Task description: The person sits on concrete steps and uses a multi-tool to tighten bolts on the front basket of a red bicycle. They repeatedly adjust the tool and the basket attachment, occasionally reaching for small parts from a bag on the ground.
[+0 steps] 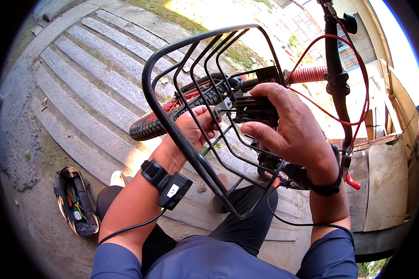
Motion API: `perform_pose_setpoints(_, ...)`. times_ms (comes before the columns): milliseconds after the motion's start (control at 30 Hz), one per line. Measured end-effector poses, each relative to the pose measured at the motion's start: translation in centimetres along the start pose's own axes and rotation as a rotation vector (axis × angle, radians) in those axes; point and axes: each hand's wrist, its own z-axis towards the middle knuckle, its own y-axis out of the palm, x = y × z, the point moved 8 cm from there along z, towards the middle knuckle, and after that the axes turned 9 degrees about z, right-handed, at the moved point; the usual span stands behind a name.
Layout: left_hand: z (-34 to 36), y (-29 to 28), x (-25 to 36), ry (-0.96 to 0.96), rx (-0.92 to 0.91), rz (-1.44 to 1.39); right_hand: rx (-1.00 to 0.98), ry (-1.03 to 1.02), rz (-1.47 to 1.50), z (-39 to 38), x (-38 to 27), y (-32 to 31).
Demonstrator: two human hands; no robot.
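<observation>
The silver metal bracket (224, 107) sits between the two hands, on the wire bicycle basket (147, 83), just beside the left edge of the black slatted plate (255, 108). From the left hand (198, 125) it lies up and to the right, right at the fingertips, so that hand is the nearer; from the right hand (299, 125) it lies to the left, with the plate in between. The bracket's longer side appears to slant from lower left to upper right, while the plate's slats run roughly crosswise, pointing towards it.

The left grip is drawn in, fingertips touching the bracket's lower end; whether they pinch it or a small fastener cannot be told. The right grip grasps the plate, fingers over its top and thumb below. Behind the basket, the knobbly bicycle tyre (146, 129) points down and left.
</observation>
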Motion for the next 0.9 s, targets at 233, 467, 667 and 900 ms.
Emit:
perform_pose_setpoints(233,0.0,0.3,0.0,-0.012,-0.009,-0.010,0.050,0.060,0.061,0.0,0.1,0.4)
perform_pose_setpoints(467,-0.1,0.2,0.2,0.001,-0.007,0.001,-0.076,-0.227,-0.134,0.1,-1.0,0.3)
perform_pose_setpoints(667,0.2,0.1,0.1,0.012,-0.034,-0.001,0.026,0.146,0.018,-0.8,1.8,0.4)
perform_pose_setpoints(900,0.0,0.1,0.2,-0.003,-0.012,-0.004,0.055,0.191,0.019,-0.5,1.6,0.3)
